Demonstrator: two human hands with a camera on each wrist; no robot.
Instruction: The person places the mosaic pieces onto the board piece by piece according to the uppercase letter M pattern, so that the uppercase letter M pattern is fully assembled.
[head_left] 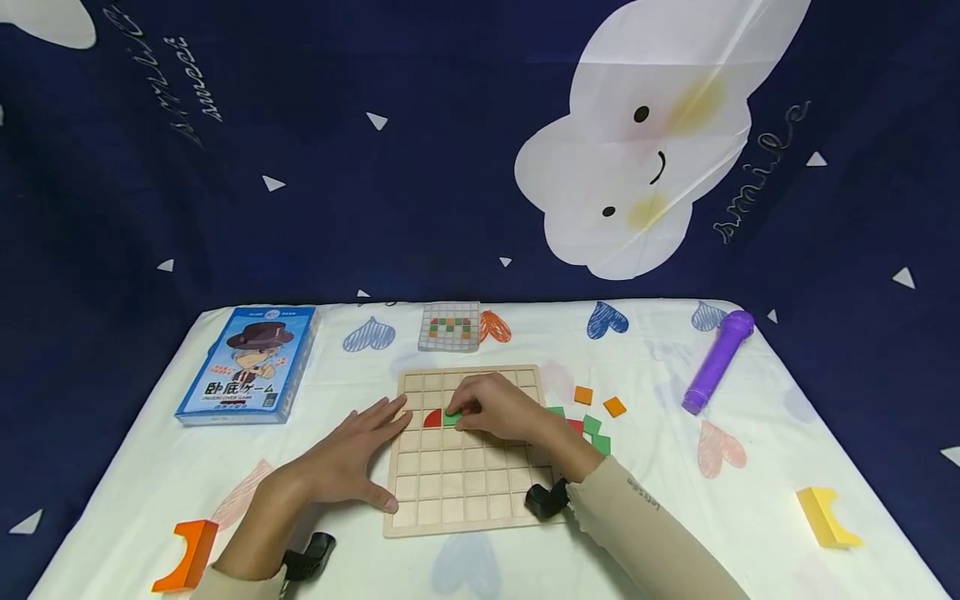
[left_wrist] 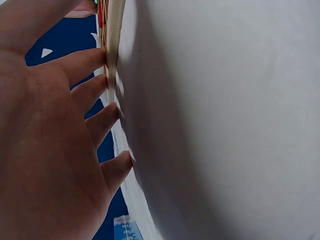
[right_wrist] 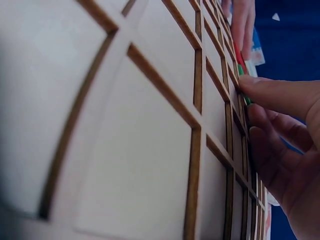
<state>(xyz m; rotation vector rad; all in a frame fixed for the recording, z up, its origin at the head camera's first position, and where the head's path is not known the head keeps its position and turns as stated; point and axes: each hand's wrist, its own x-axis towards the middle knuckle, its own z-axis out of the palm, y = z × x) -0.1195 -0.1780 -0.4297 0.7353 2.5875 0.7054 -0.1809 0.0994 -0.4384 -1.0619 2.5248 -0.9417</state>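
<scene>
A wooden grid board [head_left: 427, 510] lies flat on the white cloth. My left hand [head_left: 337, 458] is spread at the board's left edge, thumb at the lower corner and fingertips along the side. On the board, a red quarter-round tile [head_left: 432, 418] sits in a cell toward the upper left. Directly right of it is a green tile [head_left: 451, 421], which my right hand [head_left: 498, 408] pinches between thumb and fingers. In the right wrist view, the thumb lies against the green tile [right_wrist: 241, 70], beside the red one; the fingers partly hide it.
Several green tiles [head_left: 601, 444], a partly hidden red tile [head_left: 575, 425] and two orange tiles [head_left: 583, 395] lie right of the board. A pattern card [head_left: 450, 327] stands behind it. Around are a blue game box [head_left: 251, 367], purple microphone [head_left: 717, 362], orange block [head_left: 191, 557] and yellow block [head_left: 825, 518].
</scene>
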